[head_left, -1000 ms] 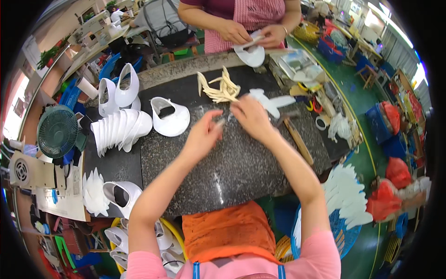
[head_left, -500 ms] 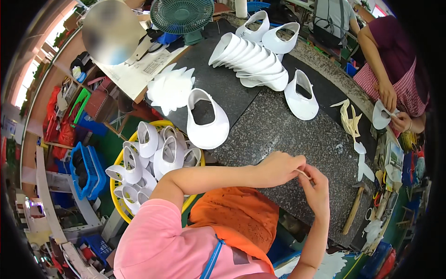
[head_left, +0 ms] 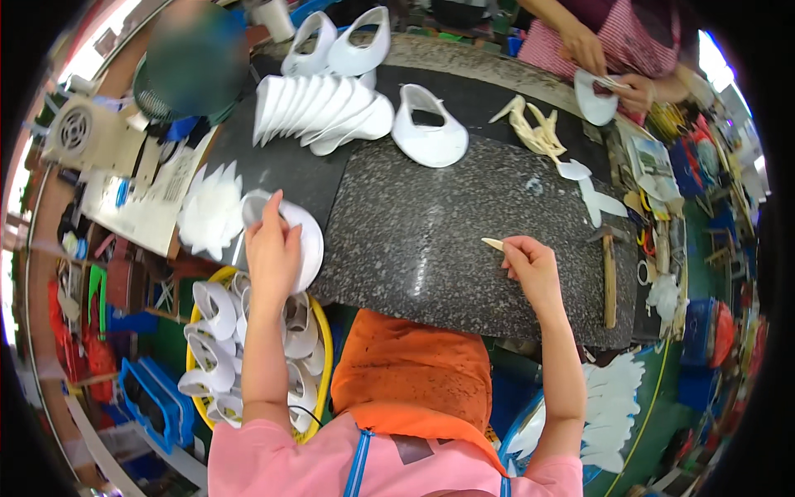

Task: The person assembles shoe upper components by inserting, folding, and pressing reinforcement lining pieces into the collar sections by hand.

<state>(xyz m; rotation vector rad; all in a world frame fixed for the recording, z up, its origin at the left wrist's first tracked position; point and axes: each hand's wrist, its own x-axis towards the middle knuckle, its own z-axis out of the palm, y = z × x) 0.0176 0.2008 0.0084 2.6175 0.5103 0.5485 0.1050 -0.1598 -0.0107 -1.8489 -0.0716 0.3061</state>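
My left hand (head_left: 275, 253) is over a white shoe upper (head_left: 310, 246) at the left of the dark stone slab, its fingers stretched out and apart. It covers part of the upper's opening, so any contact there is partly hidden. Out over the slab (head_left: 414, 224), my right hand (head_left: 532, 269) pinches a short cream strip (head_left: 493, 243), whose pointed end sticks out to the left. More cream strips (head_left: 537, 132) lie bunched at the far right of the slab. Another white upper (head_left: 431, 141) stands at the back.
Nested white uppers (head_left: 319, 112) lie at the back left, near a fan of white jagged pieces (head_left: 211, 211). A yellow basket (head_left: 325, 340) holds several uppers at lower left. A hammer (head_left: 610, 282) rests at the slab's right. Across the bench a co-worker's hands (head_left: 584, 50) hold a white piece.
My hands have parted: the left moved away left to the shoe upper, while the right keeps the cream strip. The whole view has shifted and turned.
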